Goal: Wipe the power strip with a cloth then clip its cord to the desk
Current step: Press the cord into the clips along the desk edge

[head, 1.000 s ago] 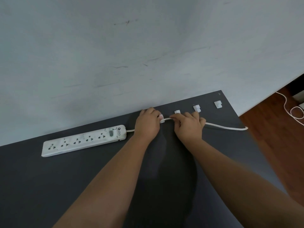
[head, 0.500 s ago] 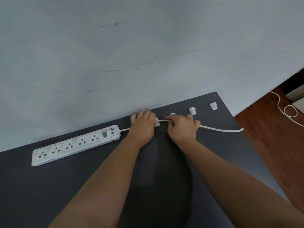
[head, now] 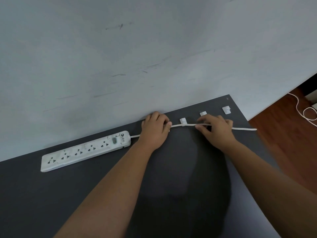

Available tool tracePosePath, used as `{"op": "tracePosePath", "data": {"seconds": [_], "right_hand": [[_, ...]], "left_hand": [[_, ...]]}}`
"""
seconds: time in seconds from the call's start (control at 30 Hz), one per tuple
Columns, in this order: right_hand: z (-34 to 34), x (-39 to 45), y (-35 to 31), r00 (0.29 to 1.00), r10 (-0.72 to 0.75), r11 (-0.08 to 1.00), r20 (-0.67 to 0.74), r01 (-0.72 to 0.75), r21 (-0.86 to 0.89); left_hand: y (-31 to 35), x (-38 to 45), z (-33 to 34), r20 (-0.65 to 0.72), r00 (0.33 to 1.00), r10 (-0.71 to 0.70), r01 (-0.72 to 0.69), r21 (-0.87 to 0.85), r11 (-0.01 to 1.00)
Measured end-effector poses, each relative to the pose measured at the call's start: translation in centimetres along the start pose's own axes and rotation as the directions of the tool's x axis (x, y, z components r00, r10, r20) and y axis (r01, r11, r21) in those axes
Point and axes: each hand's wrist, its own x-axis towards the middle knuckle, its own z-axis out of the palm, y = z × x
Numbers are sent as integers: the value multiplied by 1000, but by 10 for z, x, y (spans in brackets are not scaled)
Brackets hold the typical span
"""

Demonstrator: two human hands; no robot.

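Note:
A white power strip (head: 85, 151) lies on the dark grey desk (head: 51, 194) along the wall. Its white cord (head: 187, 125) runs right toward the desk's edge. My left hand (head: 155, 130) presses down on the cord just right of the strip, over a clip I cannot see. My right hand (head: 217, 130) pinches the cord further right. Between the hands the cord crosses the lower end of a white clip (head: 183, 121). Two more white clips (head: 203, 113) (head: 226, 110) sit beyond the right hand, with no cord in them. No cloth is in view.
A pale wall rises right behind the desk. The desk ends at the right, over a wooden floor (head: 291, 143). The cord goes over that edge, and a white cord (head: 307, 114) lies looped on the floor.
My right hand has slid to the right along the cord, uncovering the second clip. My left hand stays pressed near the strip.

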Motion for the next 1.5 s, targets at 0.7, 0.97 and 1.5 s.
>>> {"op": "tracePosePath", "data": {"seconds": [0.7,0.97,1.5], "right_hand": [[30,0,2,966,22,1000,-256,-25,-9],[34,-6,2,928,-58,995,-369,24,-96],[34,-6,2,939,-50,997,-341,28,-71]], "left_hand": [[42,31,20,55,998,-37,47,-195,980],[55,30,22,110,993,-50,51,-12,999],[48,54,-4,329,911,247,-307,144,941]]}}
